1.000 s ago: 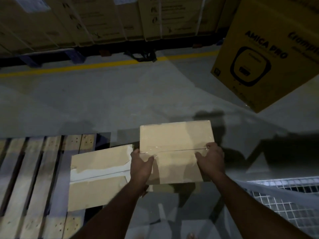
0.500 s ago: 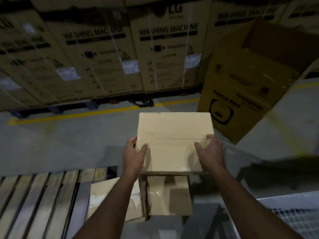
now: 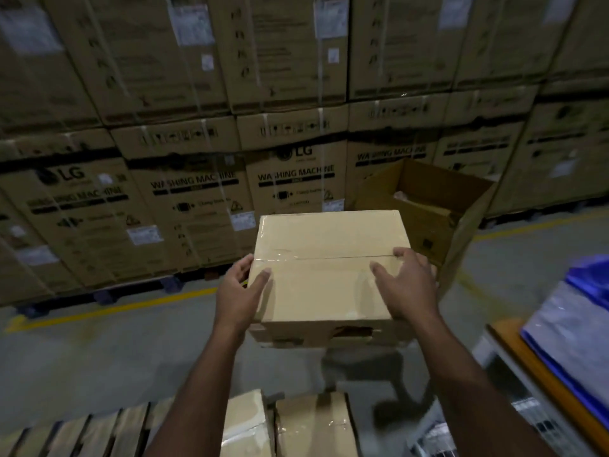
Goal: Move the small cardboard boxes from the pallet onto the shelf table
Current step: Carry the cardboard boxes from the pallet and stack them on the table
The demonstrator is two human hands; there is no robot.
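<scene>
While the carry was under way, both hands held one small cardboard box (image 3: 326,268) clear of the pallet (image 3: 75,435).

As the box was wide, it was clamped from opposite ends: the left hand (image 3: 239,296) gripped the left edge with thumb on top and fingers curled round the side, and the right hand (image 3: 407,285) gripped the right edge with fingers spread over the top, apparently to keep the taped lid level. Below the left forearm lay the pallet slats; between the forearms, two more boxes (image 3: 286,427) awaited transfer. Below and to the right of the right hand stood the shelf table (image 3: 514,351), judged the destination, with blue-wrapped goods (image 3: 573,331) on it.
</scene>
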